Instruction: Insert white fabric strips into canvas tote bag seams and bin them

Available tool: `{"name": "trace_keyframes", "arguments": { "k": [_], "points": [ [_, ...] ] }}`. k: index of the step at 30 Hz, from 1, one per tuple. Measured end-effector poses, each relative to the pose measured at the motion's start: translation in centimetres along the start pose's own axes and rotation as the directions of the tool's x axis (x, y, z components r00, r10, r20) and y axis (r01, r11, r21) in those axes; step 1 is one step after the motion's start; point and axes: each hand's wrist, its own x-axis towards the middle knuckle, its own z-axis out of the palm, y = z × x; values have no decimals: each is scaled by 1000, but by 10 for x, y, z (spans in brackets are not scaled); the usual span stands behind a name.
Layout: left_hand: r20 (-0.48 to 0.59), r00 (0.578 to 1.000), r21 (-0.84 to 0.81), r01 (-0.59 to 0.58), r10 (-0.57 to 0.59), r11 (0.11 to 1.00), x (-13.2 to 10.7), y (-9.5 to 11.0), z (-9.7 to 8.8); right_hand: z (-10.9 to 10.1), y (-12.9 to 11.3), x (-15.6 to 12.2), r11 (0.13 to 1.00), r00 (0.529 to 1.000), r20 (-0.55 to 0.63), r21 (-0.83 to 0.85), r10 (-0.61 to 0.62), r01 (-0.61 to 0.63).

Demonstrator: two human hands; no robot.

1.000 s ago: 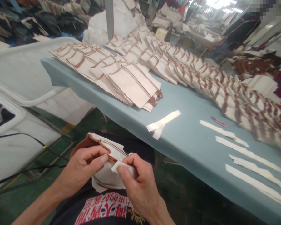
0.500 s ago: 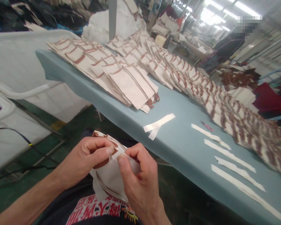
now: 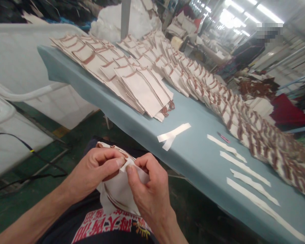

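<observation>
Both hands work close together over the lap, below the near edge of the surface [image 3: 132, 112]. The left hand [image 3: 95, 171] is curled nearly shut, thumb and forefinger pinching the top edge of a cream cloth pouch [image 3: 118, 191] with brown trim along its rim. The right hand [image 3: 148, 189] is likewise closed to a pinch, thumb and forefinger nipping a small white strip [image 3: 132, 166] against the same edge, its fingertips almost touching the left thumb. The pouch is soft and limp, sagging below the hands onto a dark printed shirt [image 3: 101, 223]. On the pale blue cloth-covered surface lie fanned rows of flat cream pouches [image 3: 142, 88] with brown bands, overlapping like shingles. Nearer lie two crossed white strips [image 3: 173, 135], a row of longer ones [image 3: 244, 169] with ragged edges, and a thin red pen [image 3: 223, 137].
</observation>
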Motion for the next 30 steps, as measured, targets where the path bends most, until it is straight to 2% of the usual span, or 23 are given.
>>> {"name": "trace_keyframes", "arguments": {
  "k": [6,10,12,15,19,25,30],
  "points": [
    [-68,995,123,-62,71,990,-3,-7,-6,8,4,-2,999,999,-4,14,48,-48],
    [-57,998,149,-13,22,989,-5,-3,-3,11,7,-3,992,994,19,65,108,-109],
    [-86,996,181,-10,26,983,-6,2,3,11,7,-2,980,984,48,99,169,-173],
    [-151,985,286,-34,80,958,-6,11,14,10,8,0,940,952,115,163,285,-301],
    [-172,977,370,-58,129,927,-7,16,24,10,11,2,877,912,178,258,370,-406],
    [-171,966,486,-88,194,869,-11,5,27,18,21,0,783,863,210,363,459,-505],
    [-195,932,572,-144,305,807,-11,-2,38,26,23,-2,709,837,272,447,474,-546]
  ]
}}
